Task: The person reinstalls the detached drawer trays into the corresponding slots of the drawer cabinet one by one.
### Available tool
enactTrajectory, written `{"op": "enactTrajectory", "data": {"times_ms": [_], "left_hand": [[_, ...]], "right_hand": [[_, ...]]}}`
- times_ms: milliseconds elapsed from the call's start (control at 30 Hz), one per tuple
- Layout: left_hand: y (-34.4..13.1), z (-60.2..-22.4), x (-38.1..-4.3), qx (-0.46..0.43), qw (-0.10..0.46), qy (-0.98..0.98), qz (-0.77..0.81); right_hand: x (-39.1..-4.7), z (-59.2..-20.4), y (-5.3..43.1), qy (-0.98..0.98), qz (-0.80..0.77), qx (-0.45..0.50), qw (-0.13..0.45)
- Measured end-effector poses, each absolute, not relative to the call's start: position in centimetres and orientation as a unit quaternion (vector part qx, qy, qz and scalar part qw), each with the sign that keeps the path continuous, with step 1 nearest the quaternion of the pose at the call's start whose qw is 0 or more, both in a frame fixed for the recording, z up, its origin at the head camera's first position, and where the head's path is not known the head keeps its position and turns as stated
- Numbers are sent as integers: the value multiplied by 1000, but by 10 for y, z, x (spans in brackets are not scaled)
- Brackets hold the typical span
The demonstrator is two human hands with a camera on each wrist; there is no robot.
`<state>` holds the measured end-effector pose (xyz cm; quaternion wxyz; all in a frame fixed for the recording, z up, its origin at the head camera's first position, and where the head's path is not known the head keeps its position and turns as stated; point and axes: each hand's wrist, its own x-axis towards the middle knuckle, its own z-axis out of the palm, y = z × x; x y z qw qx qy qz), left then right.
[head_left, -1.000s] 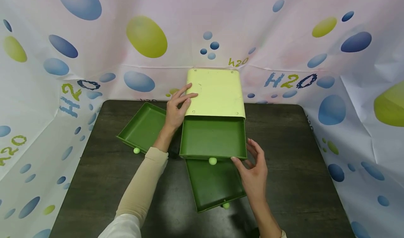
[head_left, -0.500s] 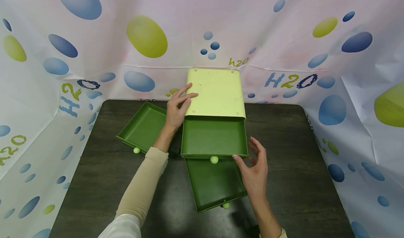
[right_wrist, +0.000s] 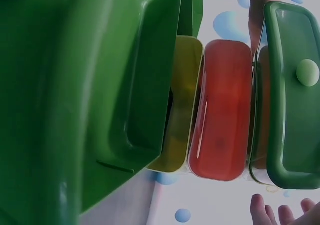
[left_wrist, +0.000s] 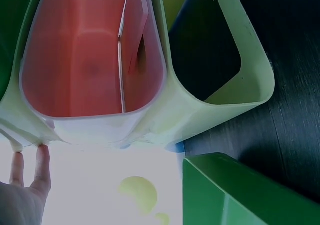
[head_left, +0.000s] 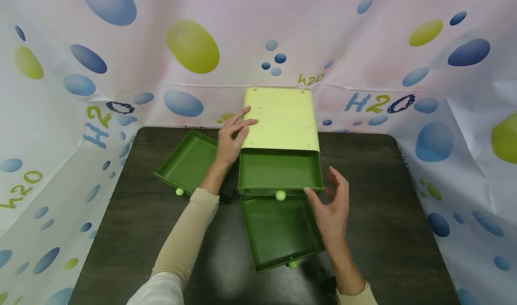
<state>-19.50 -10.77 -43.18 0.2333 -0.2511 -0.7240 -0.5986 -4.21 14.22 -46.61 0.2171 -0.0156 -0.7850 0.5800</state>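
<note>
A pale yellow-green drawer cabinet (head_left: 282, 121) stands at the back of the table, with a green drawer (head_left: 280, 170) partly out of its top slot. My left hand (head_left: 229, 145) rests against the cabinet's upper left edge, fingers extended onto the top. At the drawer's front right corner, my right hand (head_left: 333, 215) has its thumb on the front edge, beside the round light-green knob (head_left: 280, 196). Its other fingers are bent loosely by the drawer's right side. Below that drawer, the left wrist view shows a reddish slot (left_wrist: 80, 75) and a bare bottom slot (left_wrist: 260, 85).
A second green drawer (head_left: 282, 233) lies askew on the dark table (head_left: 379, 215), just in front of the cabinet. Another green drawer (head_left: 187, 161) lies angled at the left, partly behind my left arm. A patterned sheet (head_left: 133, 62) hangs close behind the cabinet.
The top drawer has slid farther into the cabinet, and my right hand has moved forward with it. My left hand stays on the cabinet. The head view has shifted slightly.
</note>
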Motion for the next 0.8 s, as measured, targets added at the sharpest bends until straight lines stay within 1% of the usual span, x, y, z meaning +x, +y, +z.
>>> {"op": "enactTrajectory", "data": {"times_ms": [200,433,667,800], "left_hand": [[-105,-433,-197,-248,243,-718,-603],[-105,-431,-196,-247,243,-718,-603],[-105,-431,-196,-254,245,-719,-599],[-105,-431,-195,-251,246,-722,-596]], "right_hand": [[-52,-465,145,-789,574,-11,219],[-57,-467,145,-791,571,-12,219],[-50,-432,134,-794,569,2,212],[-53,-430,134,-799,562,7,213]]}}
